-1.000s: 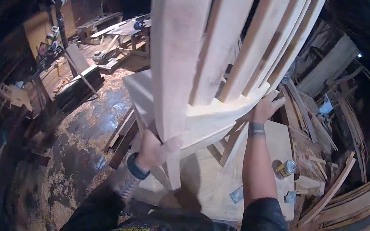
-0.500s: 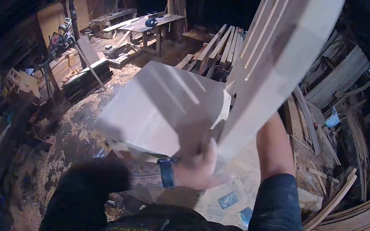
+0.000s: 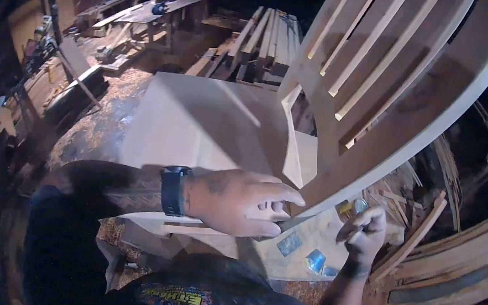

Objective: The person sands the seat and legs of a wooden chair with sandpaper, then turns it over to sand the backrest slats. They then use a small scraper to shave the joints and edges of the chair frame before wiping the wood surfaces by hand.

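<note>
A pale wooden chair has a broad flat seat (image 3: 168,117) and a tall slatted back (image 3: 407,144) rising at the right. My left hand (image 3: 240,202), with a dark watch at the wrist, lies over the seat's near corner, its fingers and thumb wrapped round the wood at the foot of the back. Right of the back's lower end is my right hand (image 3: 365,229), apart from the chair with curled fingers; what they hold, if anything, is too small to name. Just behind those fingers shows a small round tin-like object (image 3: 353,208).
Dark blue patches (image 3: 290,244) lie on a pale board (image 3: 266,262) below the chair. Stacked planks (image 3: 266,37) stand beyond it, a workbench (image 3: 157,12) at the back left. Shavings (image 3: 93,137) cover the floor; loose timber (image 3: 460,258) fills the right side.
The view has shifted, and the chair back now shows more of its slats. My right hand has come out from behind the back. My left hand has closed round the chair's corner.
</note>
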